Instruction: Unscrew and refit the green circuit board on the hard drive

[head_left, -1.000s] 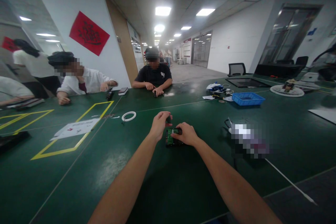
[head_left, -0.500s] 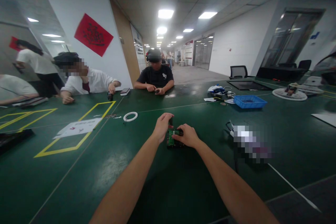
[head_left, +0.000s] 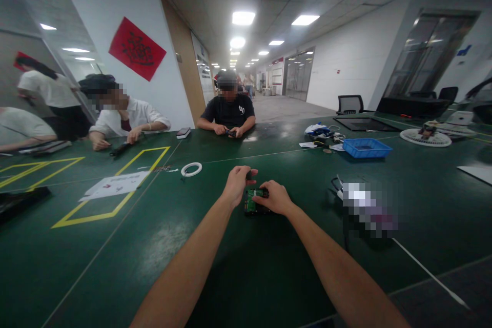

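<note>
A hard drive (head_left: 251, 202) with a green circuit board facing up lies on the dark green table in front of me. My right hand (head_left: 275, 198) grips it from the right, thumb across the board and fingers over the far edge. Just above the drive's far left corner is my left hand (head_left: 239, 184), its fingers curled around a small dark thing (head_left: 249, 177). Most of that thing is hidden by the fingers, so its kind cannot be made out.
A blue tray (head_left: 367, 148) stands to the right, near cables and a blue-white bundle (head_left: 318, 131). A blurred-out item (head_left: 365, 205) lies right of my arm. Left are a white ring (head_left: 191, 169) and a paper sheet (head_left: 115, 185). Two people sit across the table.
My left fingers have spread a little around the dark thing; the hard drive and right hand stay put. The seated person at left has moved a dark object leftward.
</note>
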A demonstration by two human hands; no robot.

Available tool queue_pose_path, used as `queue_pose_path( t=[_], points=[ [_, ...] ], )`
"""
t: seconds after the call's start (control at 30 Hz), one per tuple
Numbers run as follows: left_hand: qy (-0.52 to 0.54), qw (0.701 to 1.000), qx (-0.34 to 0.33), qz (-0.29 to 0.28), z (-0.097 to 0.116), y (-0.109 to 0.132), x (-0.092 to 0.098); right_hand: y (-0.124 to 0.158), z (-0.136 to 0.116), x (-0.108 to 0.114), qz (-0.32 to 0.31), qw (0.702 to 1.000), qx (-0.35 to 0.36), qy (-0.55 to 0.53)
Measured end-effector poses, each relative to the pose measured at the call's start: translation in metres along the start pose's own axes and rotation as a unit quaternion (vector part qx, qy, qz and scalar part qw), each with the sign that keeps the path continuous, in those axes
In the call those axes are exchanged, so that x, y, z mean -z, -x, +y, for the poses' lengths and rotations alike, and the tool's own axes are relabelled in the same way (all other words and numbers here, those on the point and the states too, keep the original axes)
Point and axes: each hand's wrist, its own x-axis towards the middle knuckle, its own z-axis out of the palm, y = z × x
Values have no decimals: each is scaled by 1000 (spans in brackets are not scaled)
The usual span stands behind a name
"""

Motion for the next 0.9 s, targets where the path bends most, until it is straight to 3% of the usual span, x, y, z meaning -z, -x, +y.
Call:
queue_pose_path(
  t=[0.5,0.9],
  points=[
    [-47,997,-32,43,10,5,-2,0,0,0,-7,1000,4,2],
    [-35,999,-18,26,5,1,1,0,0,-1,-2,1000,3,2]
  ],
)
